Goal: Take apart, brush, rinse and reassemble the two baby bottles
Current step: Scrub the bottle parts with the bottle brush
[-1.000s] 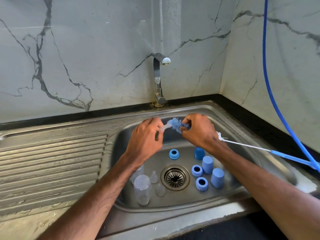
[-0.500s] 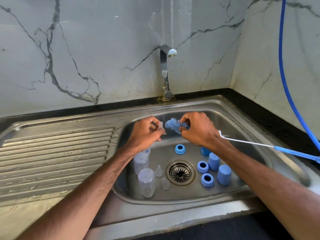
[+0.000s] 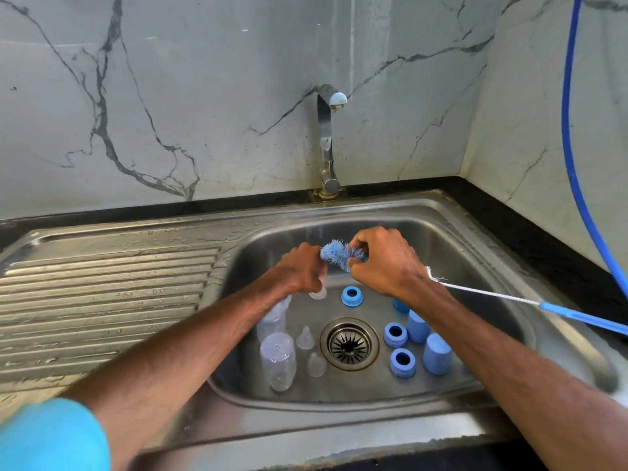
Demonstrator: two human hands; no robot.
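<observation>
A blue sleeve (image 3: 51,436) is seen nearest, at seven o'clock in the view. In the sink (image 3: 306,416), a near bottle (image 3: 278,363) and a far bottle (image 3: 272,321), both clear, are placed at nine o'clock of the drain (image 3: 350,344), with two loose teats (image 3: 305,338) between them and it. At three o'clock of the drain, two blue rings (image 3: 402,363) and blue caps (image 3: 437,357) are stood close together. A third ring (image 3: 351,296) is set at twelve o'clock.

Just beside that ring, a clear teat (image 3: 318,294) is pinched under the curled fingers of the left hand (image 3: 302,270). The brush (image 3: 336,253) is gripped at its blue bristle head by the curled fingers of the right hand (image 3: 387,263), with the bristles touching the left hand. Its handle is run out toward three o'clock.

The tap (image 3: 326,141) is fixed at twelve o'clock against the marble wall (image 3: 204,79). A blue hose (image 3: 571,130) is hung at two o'clock.
</observation>
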